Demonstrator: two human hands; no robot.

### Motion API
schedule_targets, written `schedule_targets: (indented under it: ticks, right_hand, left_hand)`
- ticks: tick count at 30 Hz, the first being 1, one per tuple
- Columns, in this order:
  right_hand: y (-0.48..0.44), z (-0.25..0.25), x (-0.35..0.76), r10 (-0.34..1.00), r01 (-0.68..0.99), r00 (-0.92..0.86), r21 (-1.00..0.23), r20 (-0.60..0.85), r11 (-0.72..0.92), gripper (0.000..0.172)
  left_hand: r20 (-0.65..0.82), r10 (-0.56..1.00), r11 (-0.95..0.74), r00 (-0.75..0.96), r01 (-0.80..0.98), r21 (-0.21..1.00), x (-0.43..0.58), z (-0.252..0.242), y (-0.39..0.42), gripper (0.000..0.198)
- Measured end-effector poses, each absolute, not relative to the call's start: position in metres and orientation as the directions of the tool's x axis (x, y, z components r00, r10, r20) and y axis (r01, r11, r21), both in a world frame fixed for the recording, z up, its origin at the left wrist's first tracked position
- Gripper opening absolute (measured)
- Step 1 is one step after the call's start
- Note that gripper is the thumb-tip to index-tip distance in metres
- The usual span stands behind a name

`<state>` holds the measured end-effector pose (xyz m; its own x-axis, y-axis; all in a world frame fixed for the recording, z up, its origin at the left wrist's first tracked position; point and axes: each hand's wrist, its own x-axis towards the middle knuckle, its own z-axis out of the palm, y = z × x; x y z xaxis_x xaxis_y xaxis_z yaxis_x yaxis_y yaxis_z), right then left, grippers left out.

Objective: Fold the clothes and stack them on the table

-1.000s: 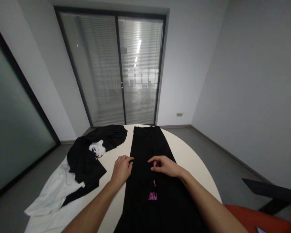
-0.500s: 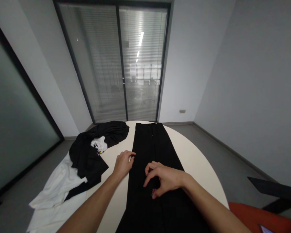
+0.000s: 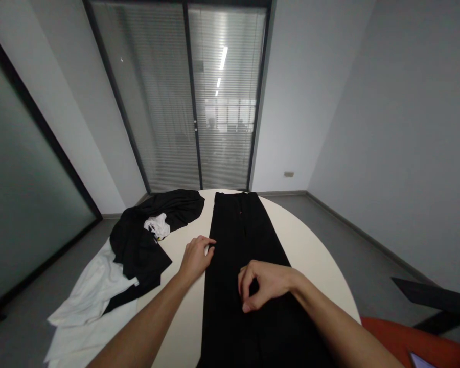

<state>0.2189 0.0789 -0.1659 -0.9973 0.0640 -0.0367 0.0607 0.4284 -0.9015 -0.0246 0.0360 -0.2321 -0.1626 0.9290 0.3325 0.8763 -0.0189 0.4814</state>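
Black trousers (image 3: 230, 220) lie lengthwise on the round white table (image 3: 310, 245), waistband at the far edge and legs running toward me. At their left edge rests my left hand (image 3: 196, 258), index finger and thumb a little apart with the fingertips by the cloth. My right hand (image 3: 266, 283) is over the middle of the legs, its fingers closed toward the thumb. Whatever lies between those fingertips, if anything, is too small or hidden to make out.
A pile of clothes sits on the left of the table: a black garment (image 3: 138, 245), a white garment (image 3: 92, 291) and a crumpled white piece (image 3: 159, 225). An orange chair seat (image 3: 391, 337) stands at the lower right. Beyond is a glass door with blinds (image 3: 226, 153).
My right hand has closed its fingers and shifted slightly right; a small pinkish spot by its thumb no longer shows. The trousers' near left edge has straightened. My left hand stays put.
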Motion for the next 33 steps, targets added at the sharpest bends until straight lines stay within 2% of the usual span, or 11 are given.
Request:
schedule_targets:
  ticks: [4,9,13,15,18,21,25,27,29,31,33]
  right_hand:
    - [0.081,-0.169,0.218,0.133,0.066,-0.991,-0.853,0.004,0.518,0.029]
    - [0.108,-0.178,0.226,0.432,0.181,-0.869,-0.659,0.241,0.730,0.024]
    - [0.134,-0.188,0.238,0.542,0.301,-0.790,-0.589,0.287,0.750,0.026]
    - [0.140,-0.193,0.241,0.569,0.328,-0.781,-0.609,0.256,0.723,0.026]
    - [0.143,-0.198,0.241,0.577,0.329,-0.786,-0.640,0.222,0.694,0.028]
    - [0.144,-0.200,0.241,0.586,0.319,-0.780,-0.667,0.219,0.673,0.028]
    - [0.145,-0.200,0.241,0.589,0.312,-0.780,-0.684,0.213,0.660,0.029]
    - [0.145,-0.201,0.241,0.593,0.311,-0.777,-0.690,0.212,0.654,0.030]
    - [0.146,-0.202,0.242,0.598,0.307,-0.772,-0.699,0.214,0.646,0.031]
    - [0.147,-0.203,0.242,0.595,0.297,-0.774,-0.706,0.217,0.644,0.032]
    - [0.147,-0.204,0.242,0.586,0.287,-0.781,-0.707,0.218,0.646,0.031]
  left_hand:
    - [0.344,0.925,-0.026,-0.163,0.875,0.484,-0.022,-0.230,0.035,0.024]
    - [0.412,0.909,-0.156,-0.056,0.872,0.463,-0.009,-0.199,0.016,0.017]
    - [0.109,0.908,-0.397,0.405,0.747,0.533,0.010,-0.164,-0.017,0.014]
    - [-0.024,0.850,-0.431,0.526,0.722,0.541,0.021,-0.154,-0.032,0.024]
    - [-0.145,0.824,-0.422,0.548,0.764,0.487,0.036,-0.146,-0.046,0.039]
    - [-0.197,0.833,-0.393,0.518,0.802,0.449,0.044,-0.146,-0.051,0.032]
    - [-0.268,0.807,-0.273,0.526,0.735,0.621,0.043,-0.148,-0.050,0.018]
    - [-0.379,0.751,-0.094,0.541,0.655,0.750,0.041,-0.149,-0.049,0.025]
    - [-0.480,0.662,0.065,0.575,0.594,0.802,0.039,-0.149,-0.048,0.039]
    - [-0.452,0.683,0.001,0.573,0.618,0.786,0.039,-0.148,-0.046,0.044]
    - [-0.272,0.794,-0.240,0.543,0.692,0.681,0.039,-0.150,-0.045,0.043]
